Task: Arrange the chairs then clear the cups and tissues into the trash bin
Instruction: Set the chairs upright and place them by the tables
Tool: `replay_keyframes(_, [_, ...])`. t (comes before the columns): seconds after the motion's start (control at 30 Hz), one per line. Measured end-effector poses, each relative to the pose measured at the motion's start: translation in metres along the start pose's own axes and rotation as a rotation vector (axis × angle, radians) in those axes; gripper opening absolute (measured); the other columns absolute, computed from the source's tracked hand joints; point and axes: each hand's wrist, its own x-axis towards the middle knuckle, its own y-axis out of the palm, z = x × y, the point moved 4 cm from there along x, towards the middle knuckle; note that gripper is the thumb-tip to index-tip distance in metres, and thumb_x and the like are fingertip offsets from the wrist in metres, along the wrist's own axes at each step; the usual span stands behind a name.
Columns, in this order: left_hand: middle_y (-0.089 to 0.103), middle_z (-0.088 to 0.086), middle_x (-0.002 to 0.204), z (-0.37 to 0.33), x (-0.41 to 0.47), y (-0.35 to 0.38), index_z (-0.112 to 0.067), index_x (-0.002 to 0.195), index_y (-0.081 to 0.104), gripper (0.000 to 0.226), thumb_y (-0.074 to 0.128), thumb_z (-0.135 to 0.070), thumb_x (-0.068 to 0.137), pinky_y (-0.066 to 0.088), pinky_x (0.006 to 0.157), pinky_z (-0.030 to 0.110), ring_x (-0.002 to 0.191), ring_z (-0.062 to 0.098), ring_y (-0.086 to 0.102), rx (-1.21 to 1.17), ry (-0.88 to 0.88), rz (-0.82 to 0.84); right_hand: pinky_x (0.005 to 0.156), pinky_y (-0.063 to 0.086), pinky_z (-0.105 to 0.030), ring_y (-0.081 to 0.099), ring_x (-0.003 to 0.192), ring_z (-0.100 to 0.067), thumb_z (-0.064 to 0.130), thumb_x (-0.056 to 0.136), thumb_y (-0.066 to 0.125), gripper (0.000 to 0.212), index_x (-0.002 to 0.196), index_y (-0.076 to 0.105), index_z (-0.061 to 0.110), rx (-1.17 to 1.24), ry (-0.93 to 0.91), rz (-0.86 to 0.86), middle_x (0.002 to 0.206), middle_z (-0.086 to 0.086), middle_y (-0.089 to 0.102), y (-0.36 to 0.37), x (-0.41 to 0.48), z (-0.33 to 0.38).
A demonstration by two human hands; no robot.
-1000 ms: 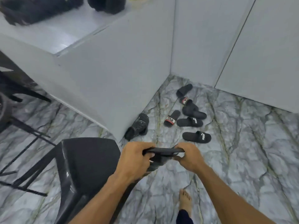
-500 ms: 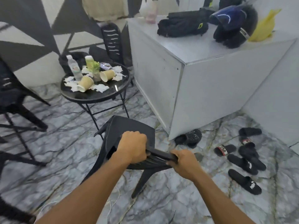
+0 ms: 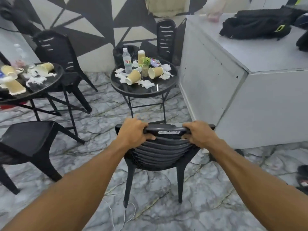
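A black plastic chair stands upright in front of me, facing a small round black table. My left hand and my right hand both grip the top rail of its backrest. On that table lie tan paper cups on their sides, crumpled white tissues, a water bottle and a small plant. A second round table at the left holds more cups and tissues. A black trash bin stands behind the near table.
Other black chairs stand at the left front, behind the left table and behind the near table. A large grey counter with black bags fills the right. Slippers lie at the right edge. A white cord trails on the marble floor.
The chair has gone from tipped over near the slippers to standing upright before the round table. My view has swung left and up, away from the counter corner. Both hands kept their grip.
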Motion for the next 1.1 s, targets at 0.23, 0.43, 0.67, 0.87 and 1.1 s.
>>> replay_keyframes(0.23, [0.048, -0.006, 0.047, 0.039, -0.071, 0.03, -0.019, 0.061, 0.057, 0.055, 0.064, -0.072, 0.075, 0.04, 0.041, 0.031, 0.043, 0.014, 0.046, -0.024, -0.114, -0.255, 0.06, 0.048, -0.04, 0.06, 0.069, -0.029, 0.028, 0.078, 0.072, 0.025, 0.084, 0.052, 0.015, -0.102, -0.299, 0.048, 0.078, -0.003, 0.064, 0.035, 0.017, 0.032])
replay_keyframes(0.43, [0.049, -0.005, 0.045, -0.011, -0.022, 0.016, -0.017, 0.062, 0.058, 0.05, 0.077, -0.062, 0.072, 0.032, 0.038, 0.026, 0.04, 0.015, 0.046, -0.008, -0.016, -0.371, 0.056, 0.033, -0.029, 0.062, 0.065, -0.032, 0.019, 0.071, 0.082, 0.027, 0.079, 0.057, 0.011, -0.127, -0.236, -0.081, 0.072, -0.006, 0.065, -0.001, 0.021, -0.022])
replay_keyframes(0.67, [0.049, -0.001, 0.049, -0.023, -0.042, 0.052, -0.015, 0.06, 0.051, 0.047, 0.076, -0.052, 0.076, 0.033, 0.042, 0.029, 0.043, 0.021, 0.048, 0.013, 0.107, -0.383, 0.049, 0.043, -0.034, 0.056, 0.054, -0.031, 0.015, 0.073, 0.069, 0.02, 0.075, 0.051, 0.008, -0.04, -0.298, -0.162, 0.064, -0.007, 0.057, 0.032, -0.024, -0.024])
replay_keyframes(0.87, [0.056, -0.003, 0.054, 0.019, -0.015, 0.075, -0.016, 0.068, 0.061, 0.041, 0.069, -0.056, 0.077, 0.046, 0.044, 0.036, 0.05, 0.021, 0.055, 0.033, -0.019, -0.241, 0.05, 0.033, -0.03, 0.054, 0.051, -0.029, 0.017, 0.062, 0.086, 0.041, 0.073, 0.047, 0.014, -0.077, -0.197, -0.086, 0.058, -0.002, 0.058, 0.057, 0.017, -0.026])
replay_keyframes(1.1, [0.056, -0.006, 0.055, 0.01, -0.026, 0.074, -0.018, 0.072, 0.063, 0.036, 0.056, -0.051, 0.085, 0.025, 0.044, 0.025, 0.046, 0.019, 0.053, 0.129, 0.023, -0.23, 0.059, 0.04, -0.036, 0.052, 0.058, -0.024, 0.017, 0.075, 0.072, 0.024, 0.075, 0.048, 0.019, -0.082, -0.287, -0.158, 0.064, 0.003, 0.054, 0.064, 0.017, -0.029])
